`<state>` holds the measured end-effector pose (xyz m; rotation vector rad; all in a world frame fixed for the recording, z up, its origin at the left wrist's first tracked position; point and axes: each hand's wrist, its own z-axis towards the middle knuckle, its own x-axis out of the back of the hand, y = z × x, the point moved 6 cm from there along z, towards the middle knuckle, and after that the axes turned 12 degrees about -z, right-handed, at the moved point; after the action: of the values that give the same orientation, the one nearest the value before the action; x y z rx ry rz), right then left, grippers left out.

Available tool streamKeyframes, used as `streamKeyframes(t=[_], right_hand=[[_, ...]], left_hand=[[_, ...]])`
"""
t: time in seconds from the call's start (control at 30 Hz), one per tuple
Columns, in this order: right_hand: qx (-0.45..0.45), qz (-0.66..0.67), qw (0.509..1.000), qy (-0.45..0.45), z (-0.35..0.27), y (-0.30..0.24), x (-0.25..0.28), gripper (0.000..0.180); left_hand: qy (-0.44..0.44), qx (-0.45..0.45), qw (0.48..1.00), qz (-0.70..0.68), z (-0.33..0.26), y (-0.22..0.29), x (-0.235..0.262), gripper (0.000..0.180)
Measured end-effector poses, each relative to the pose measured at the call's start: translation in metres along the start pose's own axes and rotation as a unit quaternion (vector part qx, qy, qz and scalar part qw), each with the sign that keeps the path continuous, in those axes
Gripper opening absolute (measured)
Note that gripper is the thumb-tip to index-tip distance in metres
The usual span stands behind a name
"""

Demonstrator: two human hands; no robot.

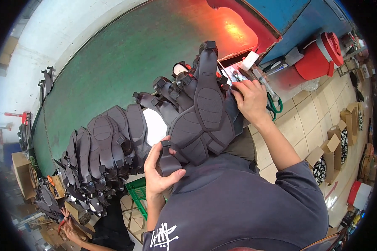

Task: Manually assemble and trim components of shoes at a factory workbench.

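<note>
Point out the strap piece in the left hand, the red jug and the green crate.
strap piece (170, 161): head view, its flat middle.
red jug (318, 58): head view, its side wall.
green crate (139, 193): head view, its top grid.

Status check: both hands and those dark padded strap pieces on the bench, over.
Left hand pinching strap end of dark padded piece. Right hand resting on the stack's far edge. Row of padded pieces crowds the green bench left.

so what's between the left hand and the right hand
In the head view, a fanned stack of dark padded strap pieces spans the gap. The left hand pinches one piece's lower end; the right hand rests on the stack's upper right edge.
</note>
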<state>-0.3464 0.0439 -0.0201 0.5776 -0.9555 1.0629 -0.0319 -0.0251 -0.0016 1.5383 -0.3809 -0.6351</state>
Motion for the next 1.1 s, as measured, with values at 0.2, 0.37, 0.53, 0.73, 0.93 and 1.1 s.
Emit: streamKeyframes(t=[0.2,0.37,0.53,0.73,0.93,1.1], right_hand=[[-0.009,-0.002,0.997,-0.08,-0.004,-0.014,-0.006,0.04],[-0.009,0.013,0.993,-0.118,-0.005,-0.019,-0.023,0.049],[-0.066,0.143,0.977,-0.142,0.0,-0.002,-0.004,0.072],[-0.155,0.421,0.878,-0.166,-0.008,-0.025,0.045,0.051],[-0.063,0.59,0.599,-0.538,-0.047,-0.132,0.055,0.054],[-0.036,0.608,0.471,-0.638,-0.082,-0.166,0.044,0.07]], left_hand=[[0.036,0.139,0.985,-0.101,-0.009,-0.015,0.007,0.085],[0.071,0.185,0.962,-0.185,-0.019,-0.018,0.008,0.071],[0.076,0.203,0.95,-0.225,-0.029,-0.02,0.009,0.072],[0.029,0.226,0.947,-0.225,-0.028,-0.02,0.004,0.081],[-0.021,0.266,0.945,-0.19,-0.031,-0.017,-0.012,0.083],[-0.004,0.277,0.942,-0.187,-0.042,-0.022,-0.011,0.084]])
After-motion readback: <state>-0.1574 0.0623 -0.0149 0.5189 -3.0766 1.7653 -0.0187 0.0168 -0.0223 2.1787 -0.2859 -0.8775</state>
